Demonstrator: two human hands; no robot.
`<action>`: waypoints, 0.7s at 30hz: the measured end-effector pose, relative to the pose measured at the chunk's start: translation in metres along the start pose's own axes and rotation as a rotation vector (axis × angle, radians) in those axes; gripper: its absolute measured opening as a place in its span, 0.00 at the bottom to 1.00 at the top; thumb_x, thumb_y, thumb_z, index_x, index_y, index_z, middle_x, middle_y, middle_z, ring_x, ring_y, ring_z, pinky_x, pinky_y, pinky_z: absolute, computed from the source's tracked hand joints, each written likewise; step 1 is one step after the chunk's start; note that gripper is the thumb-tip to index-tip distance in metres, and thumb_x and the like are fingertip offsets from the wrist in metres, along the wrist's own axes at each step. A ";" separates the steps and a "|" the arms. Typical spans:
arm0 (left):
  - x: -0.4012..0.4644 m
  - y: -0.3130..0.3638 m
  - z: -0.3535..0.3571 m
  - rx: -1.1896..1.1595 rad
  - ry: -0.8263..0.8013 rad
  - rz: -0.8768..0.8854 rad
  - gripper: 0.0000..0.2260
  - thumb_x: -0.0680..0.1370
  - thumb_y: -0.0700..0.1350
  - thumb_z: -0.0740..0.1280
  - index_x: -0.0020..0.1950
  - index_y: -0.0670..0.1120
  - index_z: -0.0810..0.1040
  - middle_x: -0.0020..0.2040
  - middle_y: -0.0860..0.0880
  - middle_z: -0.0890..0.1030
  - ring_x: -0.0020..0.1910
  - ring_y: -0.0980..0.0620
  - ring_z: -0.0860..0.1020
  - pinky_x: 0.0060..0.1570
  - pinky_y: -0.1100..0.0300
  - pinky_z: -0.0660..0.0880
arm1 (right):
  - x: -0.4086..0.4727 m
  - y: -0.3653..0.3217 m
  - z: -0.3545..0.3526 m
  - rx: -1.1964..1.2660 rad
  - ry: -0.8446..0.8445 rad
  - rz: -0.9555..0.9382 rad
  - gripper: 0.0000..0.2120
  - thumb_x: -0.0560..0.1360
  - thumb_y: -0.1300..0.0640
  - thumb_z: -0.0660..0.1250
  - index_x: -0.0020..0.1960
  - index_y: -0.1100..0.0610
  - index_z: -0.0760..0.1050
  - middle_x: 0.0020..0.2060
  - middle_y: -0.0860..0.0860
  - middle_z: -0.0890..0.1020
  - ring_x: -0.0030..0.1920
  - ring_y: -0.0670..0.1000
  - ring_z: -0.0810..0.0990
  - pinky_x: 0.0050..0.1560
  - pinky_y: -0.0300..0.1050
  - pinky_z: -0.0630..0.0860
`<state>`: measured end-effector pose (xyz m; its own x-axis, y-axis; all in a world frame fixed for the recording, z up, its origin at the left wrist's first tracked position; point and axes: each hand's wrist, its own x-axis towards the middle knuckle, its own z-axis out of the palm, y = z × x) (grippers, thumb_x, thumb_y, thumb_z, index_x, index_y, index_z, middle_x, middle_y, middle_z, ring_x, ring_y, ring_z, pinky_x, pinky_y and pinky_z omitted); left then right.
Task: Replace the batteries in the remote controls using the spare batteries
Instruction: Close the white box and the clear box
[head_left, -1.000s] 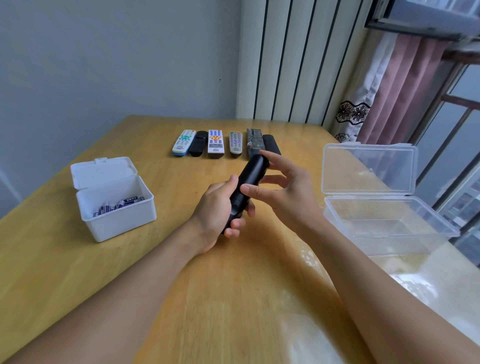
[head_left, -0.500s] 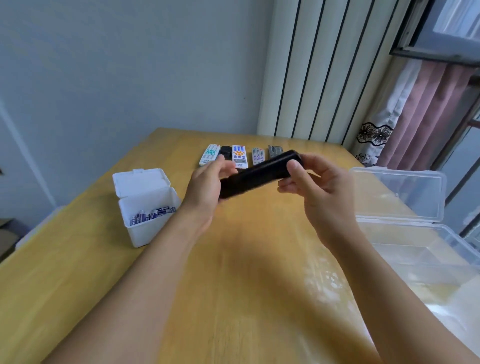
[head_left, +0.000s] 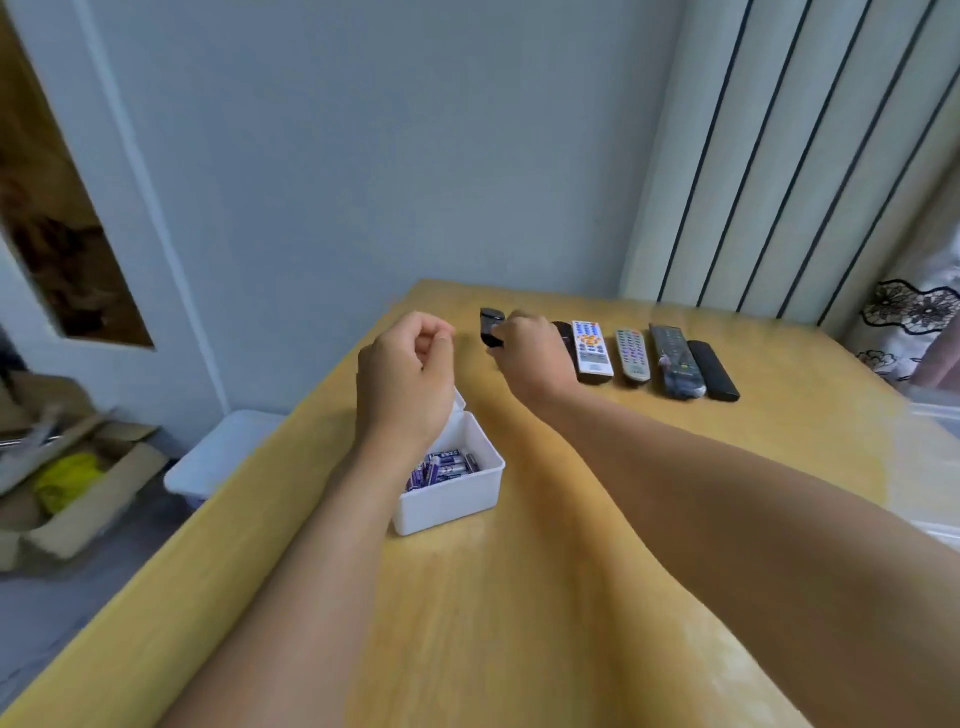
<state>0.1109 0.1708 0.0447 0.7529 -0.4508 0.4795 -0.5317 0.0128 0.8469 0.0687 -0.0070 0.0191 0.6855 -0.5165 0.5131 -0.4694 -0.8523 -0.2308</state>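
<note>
Both hands have let go of sharing the black remote since half a second ago, and the right hand alone is now carrying it over to the far left end of the row.

Two bare forearms are reaching forward over the yellow wooden desk (head_left: 597, 597). Between them, the white box (head_left: 457, 499) is sitting open on the desk, and purple spare batteries (head_left: 441, 466) are lying inside it.

Just above the box, the left hand (head_left: 405, 384) is hanging in the air with its back to the camera. Its fingers (head_left: 434, 332) are curling in close to the thumb, pinching narrow; what they are pinching, if anything, is too small to tell.

Farther out, the right hand (head_left: 532, 358) is bending down at the wrist. Its fingers are closing around the black remote (head_left: 491, 327), whose top end is poking out past the hand, low over the desk.

Beyond the right hand, five more remote controls (head_left: 644, 356) are lying side by side in a row near the desk's far edge. One is partly hiding behind the right hand.
</note>
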 end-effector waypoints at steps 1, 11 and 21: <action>0.004 -0.007 -0.006 0.036 0.050 0.045 0.08 0.79 0.40 0.64 0.44 0.51 0.79 0.38 0.57 0.81 0.39 0.61 0.79 0.42 0.65 0.75 | 0.007 -0.002 0.009 -0.038 -0.016 0.014 0.05 0.76 0.65 0.66 0.47 0.66 0.80 0.46 0.59 0.79 0.44 0.61 0.79 0.39 0.48 0.68; 0.023 -0.068 -0.011 -0.041 0.099 -0.133 0.13 0.78 0.41 0.68 0.62 0.51 0.76 0.63 0.53 0.69 0.61 0.57 0.71 0.62 0.60 0.69 | 0.035 0.006 0.039 -0.082 -0.233 0.149 0.08 0.75 0.70 0.61 0.47 0.63 0.78 0.46 0.60 0.80 0.42 0.60 0.78 0.45 0.53 0.80; 0.002 -0.062 -0.014 -0.503 0.112 -0.722 0.32 0.76 0.71 0.55 0.63 0.48 0.80 0.56 0.49 0.84 0.56 0.46 0.83 0.62 0.47 0.77 | -0.044 -0.039 -0.032 0.679 -0.418 0.496 0.33 0.80 0.33 0.54 0.57 0.61 0.80 0.47 0.55 0.85 0.48 0.57 0.83 0.53 0.54 0.79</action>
<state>0.1507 0.1817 -0.0032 0.8864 -0.4108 -0.2136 0.3012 0.1614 0.9398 0.0387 0.0517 0.0317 0.7008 -0.7087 -0.0814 -0.4264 -0.3247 -0.8443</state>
